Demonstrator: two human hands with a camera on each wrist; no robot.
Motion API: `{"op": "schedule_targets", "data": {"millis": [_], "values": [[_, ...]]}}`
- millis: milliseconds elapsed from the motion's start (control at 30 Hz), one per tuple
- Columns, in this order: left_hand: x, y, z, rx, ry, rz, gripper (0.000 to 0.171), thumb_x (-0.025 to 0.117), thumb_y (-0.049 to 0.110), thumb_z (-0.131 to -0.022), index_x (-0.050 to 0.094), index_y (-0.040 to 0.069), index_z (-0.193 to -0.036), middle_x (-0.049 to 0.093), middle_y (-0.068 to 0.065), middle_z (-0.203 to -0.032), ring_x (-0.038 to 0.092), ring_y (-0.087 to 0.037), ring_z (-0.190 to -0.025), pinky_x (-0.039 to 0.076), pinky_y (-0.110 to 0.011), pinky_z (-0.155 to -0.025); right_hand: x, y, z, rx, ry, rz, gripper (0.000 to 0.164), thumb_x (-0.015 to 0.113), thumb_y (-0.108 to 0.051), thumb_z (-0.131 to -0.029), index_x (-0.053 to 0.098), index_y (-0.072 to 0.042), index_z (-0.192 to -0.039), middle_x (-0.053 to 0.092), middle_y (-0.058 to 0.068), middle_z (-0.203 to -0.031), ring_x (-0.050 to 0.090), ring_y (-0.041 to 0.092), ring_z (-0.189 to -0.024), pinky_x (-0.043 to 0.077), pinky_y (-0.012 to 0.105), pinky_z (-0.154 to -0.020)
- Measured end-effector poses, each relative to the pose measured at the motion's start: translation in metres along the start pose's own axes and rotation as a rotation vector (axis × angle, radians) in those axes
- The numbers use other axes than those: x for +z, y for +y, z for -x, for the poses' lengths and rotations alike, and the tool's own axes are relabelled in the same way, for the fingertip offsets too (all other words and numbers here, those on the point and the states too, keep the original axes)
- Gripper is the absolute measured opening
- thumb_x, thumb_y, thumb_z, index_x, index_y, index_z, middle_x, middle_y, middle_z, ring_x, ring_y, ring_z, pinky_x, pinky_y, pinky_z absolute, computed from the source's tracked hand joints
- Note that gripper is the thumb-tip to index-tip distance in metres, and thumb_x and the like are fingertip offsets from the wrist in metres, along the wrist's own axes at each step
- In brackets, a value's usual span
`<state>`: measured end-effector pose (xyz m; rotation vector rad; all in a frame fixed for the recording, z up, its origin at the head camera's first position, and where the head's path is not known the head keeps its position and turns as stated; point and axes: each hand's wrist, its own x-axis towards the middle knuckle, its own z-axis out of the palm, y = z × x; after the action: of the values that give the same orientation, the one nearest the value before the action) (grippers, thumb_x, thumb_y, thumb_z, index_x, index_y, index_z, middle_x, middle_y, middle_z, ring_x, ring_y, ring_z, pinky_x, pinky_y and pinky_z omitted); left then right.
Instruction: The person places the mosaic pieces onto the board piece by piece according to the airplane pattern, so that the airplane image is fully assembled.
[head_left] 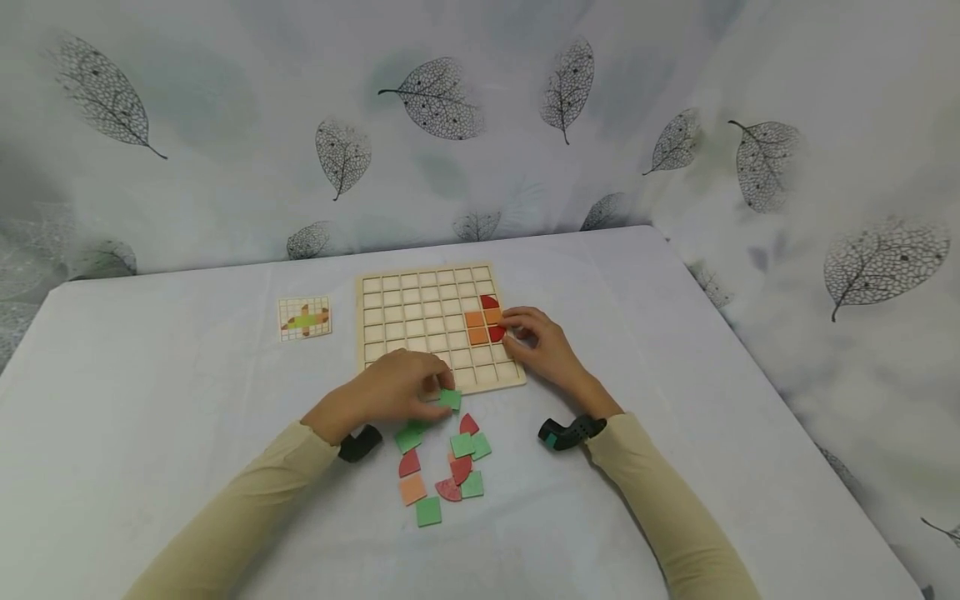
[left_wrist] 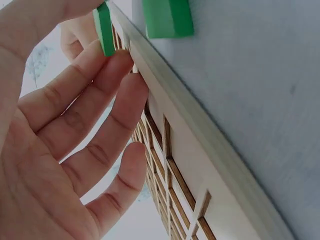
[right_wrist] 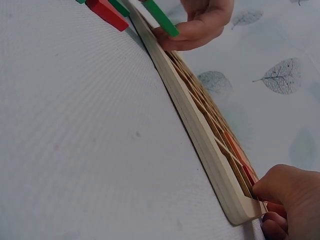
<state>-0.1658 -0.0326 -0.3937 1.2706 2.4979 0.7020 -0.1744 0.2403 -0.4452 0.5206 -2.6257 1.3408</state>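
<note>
My left hand (head_left: pixel 405 383) pinches a green square tile (head_left: pixel 450 400) between thumb and fingertips, just over the near edge of the wooden grid board (head_left: pixel 367 287). In the left wrist view the green tile (left_wrist: pixel 103 30) stands on edge between the digits, the other fingers alongside the board. My right hand (head_left: pixel 546 343) grips the board's right edge, its thumb beside a red quarter-circle tile (head_left: pixel 496 334). Orange square tiles (head_left: pixel 477 336) and another red quarter-circle (head_left: pixel 489 302) sit in cells there. In the right wrist view the right fingers (right_wrist: pixel 274 227) curl at the board's end.
Loose green squares (head_left: pixel 429 512), red quarter-circles (head_left: pixel 448 490) and an orange square (head_left: pixel 412 489) lie scattered, some overlapping, in front of the board. A small pattern card (head_left: pixel 288 306) lies left of the board. A leaf-print cloth (head_left: pixel 442 192) hangs behind the white table (head_left: pixel 165 358).
</note>
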Motion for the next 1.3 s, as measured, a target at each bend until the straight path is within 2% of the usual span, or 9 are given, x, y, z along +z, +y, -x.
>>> {"op": "schedule_targets", "data": {"millis": [200, 400, 667, 1033, 1300], "values": [[-0.004, -0.002, -0.005, -0.045, -0.007, 0.068, 0.024, 0.077, 0.028, -0.081, 0.069, 0.015, -0.099, 0.066, 0.008, -0.088, 0.059, -0.009, -0.082, 0.049, -0.027, -0.075, 0.000, 0.001, 0.000, 0.020, -0.004, -0.003, 0.029, 0.067, -0.003, -0.089, 0.067, 0.002, -0.117, 0.058, 0.016, -0.129, 0.058, 0.028, -0.097, 0.048, 0.040, -0.087], [-0.011, -0.001, -0.009, -0.054, 0.026, 0.056, 0.024, 0.076, 0.030, -0.082, 0.069, 0.016, -0.100, 0.066, 0.007, -0.088, 0.061, -0.011, -0.083, 0.049, -0.028, -0.075, 0.001, 0.002, 0.000, 0.028, -0.007, 0.001, 0.028, 0.067, -0.005, -0.090, 0.067, 0.001, -0.118, 0.057, 0.015, -0.129, 0.057, 0.025, -0.096, 0.048, 0.036, -0.086], [-0.018, -0.002, -0.017, -0.065, 0.035, 0.040, 0.027, 0.075, 0.028, -0.083, 0.069, 0.013, -0.104, 0.067, 0.003, -0.093, 0.062, -0.015, -0.087, 0.050, -0.032, -0.076, 0.001, 0.004, 0.000, 0.029, -0.010, 0.000, 0.028, 0.067, -0.005, -0.090, 0.067, 0.000, -0.118, 0.057, 0.014, -0.129, 0.057, 0.025, -0.097, 0.048, 0.035, -0.086], [-0.017, -0.013, -0.032, -0.054, 0.159, 0.117, 0.030, 0.075, 0.024, -0.086, 0.067, 0.006, -0.108, 0.070, -0.005, -0.103, 0.066, -0.018, -0.089, 0.053, -0.035, -0.078, 0.001, 0.006, -0.001, -0.003, 0.004, 0.008, 0.027, 0.068, -0.003, -0.089, 0.068, 0.001, -0.116, 0.058, 0.015, -0.128, 0.058, 0.026, -0.095, 0.048, 0.037, -0.085], [-0.014, -0.020, -0.037, -0.147, 0.188, 0.144, 0.028, 0.073, 0.022, -0.087, 0.068, 0.003, -0.107, 0.069, -0.009, -0.101, 0.066, -0.021, -0.090, 0.054, -0.036, -0.078, 0.001, 0.004, -0.001, -0.008, 0.002, 0.007, 0.027, 0.068, -0.003, -0.089, 0.067, 0.001, -0.116, 0.058, 0.016, -0.128, 0.058, 0.027, -0.095, 0.048, 0.038, -0.085]]}}
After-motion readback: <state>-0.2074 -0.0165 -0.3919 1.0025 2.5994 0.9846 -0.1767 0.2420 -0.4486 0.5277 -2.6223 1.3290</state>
